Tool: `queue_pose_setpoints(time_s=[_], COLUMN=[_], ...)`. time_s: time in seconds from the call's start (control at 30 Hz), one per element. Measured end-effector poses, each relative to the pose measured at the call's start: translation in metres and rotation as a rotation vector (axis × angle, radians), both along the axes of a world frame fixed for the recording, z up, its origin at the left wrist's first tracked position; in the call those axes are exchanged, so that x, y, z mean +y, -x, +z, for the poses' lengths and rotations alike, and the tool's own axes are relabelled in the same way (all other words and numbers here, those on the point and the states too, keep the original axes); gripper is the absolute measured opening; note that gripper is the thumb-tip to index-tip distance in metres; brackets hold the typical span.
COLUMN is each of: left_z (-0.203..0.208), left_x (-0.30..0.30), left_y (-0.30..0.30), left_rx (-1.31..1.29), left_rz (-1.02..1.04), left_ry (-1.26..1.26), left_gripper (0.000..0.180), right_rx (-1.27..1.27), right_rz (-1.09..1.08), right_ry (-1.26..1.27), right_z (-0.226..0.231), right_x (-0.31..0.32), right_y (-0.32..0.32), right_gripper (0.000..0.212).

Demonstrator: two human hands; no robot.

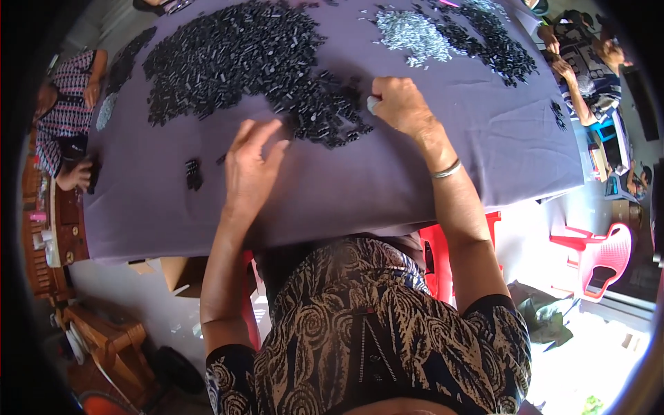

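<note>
A broad heap of small black cylindrical pieces [221,59] covers the far left of the cloth, and a lobe of it reaches toward me between my hands. My left hand [250,166] is over the cloth just left of this lobe, its fingers curved and apart, with nothing visible in them. At the lobe's right edge my right hand [402,104] is closed; something whitish [373,104] shows at its thumb side, and whatever the fingers hold is hidden. A small cluster of black pieces [194,174] lies left of my left hand.
The purple-grey cloth [498,152] drapes over the table's near edge. Silvery pieces [411,34] and more black pieces [494,45] lie at the far right. One person [66,104] sits at the left, others at the right. A red chair [602,259] stands on the floor.
</note>
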State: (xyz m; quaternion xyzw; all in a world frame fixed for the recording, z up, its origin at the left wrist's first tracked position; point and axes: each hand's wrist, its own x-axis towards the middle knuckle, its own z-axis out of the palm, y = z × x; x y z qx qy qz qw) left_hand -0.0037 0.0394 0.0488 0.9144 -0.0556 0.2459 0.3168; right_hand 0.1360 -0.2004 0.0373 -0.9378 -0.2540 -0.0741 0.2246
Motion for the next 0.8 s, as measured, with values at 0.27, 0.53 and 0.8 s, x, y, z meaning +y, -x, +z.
queue_pose_setpoints(time_s=[0.27,0.53,0.8], left_z=[0.001,0.003,-0.004], left_x=[-0.068,-0.073,-0.063], left_y=[-0.021,-0.025,-0.026], left_rx=[0.045,-0.049,-0.042], left_rz=[-0.167,-0.038,-0.004], left_ry=[0.301,0.506,0.449], left_gripper=[0.037,0.022,0.024], right_rx=[0.668,0.756,0.666], right_rz=[0.093,0.247,0.218], right_ry=[-0.894,-1.054,-1.040], right_z=[0.007,0.007,0.007], right_x=[0.008,0.040,0.044], right_y=[0.014,0.044,0.052], right_gripper=[0.011,0.008,0.008])
